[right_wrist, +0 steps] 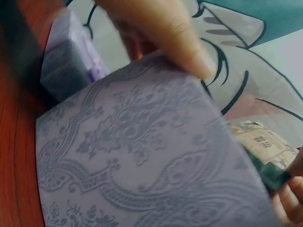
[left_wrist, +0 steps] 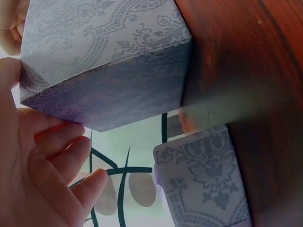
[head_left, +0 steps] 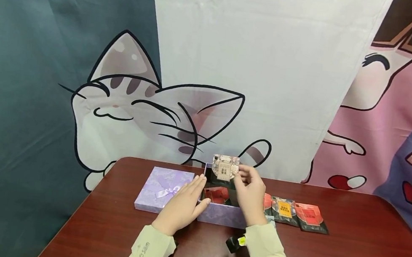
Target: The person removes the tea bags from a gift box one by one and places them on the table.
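A purple patterned box (head_left: 223,215) stands uncovered on the table, with a red sachet (head_left: 216,194) showing inside. My right hand (head_left: 252,195) pinches a floral-topped sachet (head_left: 225,167) by its right edge, holding it upright over the box's back part. In the right wrist view this sachet (right_wrist: 265,144) has a pale label and a dark green lower part. At the box's left side is my left hand (head_left: 183,204), fingers straight along the wall and thumb by the front corner. The left wrist view shows its fingers (left_wrist: 61,146) beside the patterned wall.
The purple lid (head_left: 165,187) with a ribbon bow lies left of the box. To the right, a row holds a yellow-labelled sachet (head_left: 284,209), a red-labelled sachet (head_left: 312,217) and another partly behind my right hand. A printed cat curtain (head_left: 129,128) hangs behind the table.
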Demonstrator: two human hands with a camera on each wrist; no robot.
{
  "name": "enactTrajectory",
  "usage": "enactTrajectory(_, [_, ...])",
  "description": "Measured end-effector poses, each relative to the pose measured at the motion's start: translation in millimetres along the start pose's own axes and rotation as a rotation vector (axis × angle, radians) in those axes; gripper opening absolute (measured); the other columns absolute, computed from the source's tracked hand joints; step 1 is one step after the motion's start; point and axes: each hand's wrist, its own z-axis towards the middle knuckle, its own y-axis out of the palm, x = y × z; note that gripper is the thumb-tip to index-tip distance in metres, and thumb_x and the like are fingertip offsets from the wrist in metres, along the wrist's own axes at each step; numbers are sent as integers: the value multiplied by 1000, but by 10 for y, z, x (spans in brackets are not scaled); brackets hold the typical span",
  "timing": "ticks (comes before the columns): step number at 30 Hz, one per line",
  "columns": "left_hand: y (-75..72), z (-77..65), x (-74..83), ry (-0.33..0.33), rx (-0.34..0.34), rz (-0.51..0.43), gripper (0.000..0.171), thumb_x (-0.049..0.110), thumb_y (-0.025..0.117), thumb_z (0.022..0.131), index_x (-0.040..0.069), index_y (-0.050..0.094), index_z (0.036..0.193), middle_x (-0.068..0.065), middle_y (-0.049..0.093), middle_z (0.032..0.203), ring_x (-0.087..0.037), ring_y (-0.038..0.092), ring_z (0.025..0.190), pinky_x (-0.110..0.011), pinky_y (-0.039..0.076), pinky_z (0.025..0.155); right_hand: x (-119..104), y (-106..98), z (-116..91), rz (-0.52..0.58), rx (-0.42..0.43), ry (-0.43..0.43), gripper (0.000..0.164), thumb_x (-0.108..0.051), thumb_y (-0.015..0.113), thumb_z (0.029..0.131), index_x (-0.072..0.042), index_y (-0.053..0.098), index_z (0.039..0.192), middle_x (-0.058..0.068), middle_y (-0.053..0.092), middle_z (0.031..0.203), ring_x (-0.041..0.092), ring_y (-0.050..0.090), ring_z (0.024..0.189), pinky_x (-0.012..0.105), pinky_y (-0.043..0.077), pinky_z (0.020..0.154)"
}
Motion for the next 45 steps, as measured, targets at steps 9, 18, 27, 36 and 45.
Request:
enactTrajectory(9, [0, 21, 13, 9, 3, 0, 65, 41, 49, 106, 0, 37, 156, -14, 33, 163, -29, 29, 151, -53, 29, 119, -139, -403, -19, 4, -55, 171, 19, -6, 67, 96, -2, 72, 114, 15, 73, 98, 1, 61, 76, 15, 48, 66])
enactTrajectory(18, [12, 32, 13, 17, 16, 0, 65, 40, 51, 106, 0, 37, 155, -14, 33, 163, -29, 30, 151, -53, 29, 119, -271, -964, 82, -26, -223, 321, 34, -9, 67, 97, 2, 64, 130, 14, 73, 104, -4, 64, 81, 20, 57, 72])
enactTrajectory(27, [21, 44, 0, 33, 22, -4, 65, 38, 52, 105, -2, 37, 155, -16, 33, 162, -31, 30, 151, -54, 29, 119, -155, -1347, 174, -124, -437, 317, 35, -2, 63, 96, 14, 59, 127, 17, 70, 100, 7, 65, 80, 25, 60, 68])
enactTrajectory(36, [-2, 25, -19, 6, 5, -11, 68, 44, 49, 106, 1, 35, 157, -12, 30, 164, -25, 26, 152, -51, 27, 120, 8, -1598, 248, -148, -531, 375, 29, 1, 58, 96, 17, 53, 120, 13, 67, 93, 15, 63, 68, 29, 60, 63])
enactTrajectory(45, [4, 34, -27, 5, -9, 1, 70, 48, 44, 107, 1, 33, 157, -11, 29, 165, -25, 26, 152, -51, 27, 121, 241, -1799, 286, -152, -568, 465, 21, 1, 54, 95, 16, 55, 109, 4, 61, 81, 14, 58, 65, 30, 58, 58])
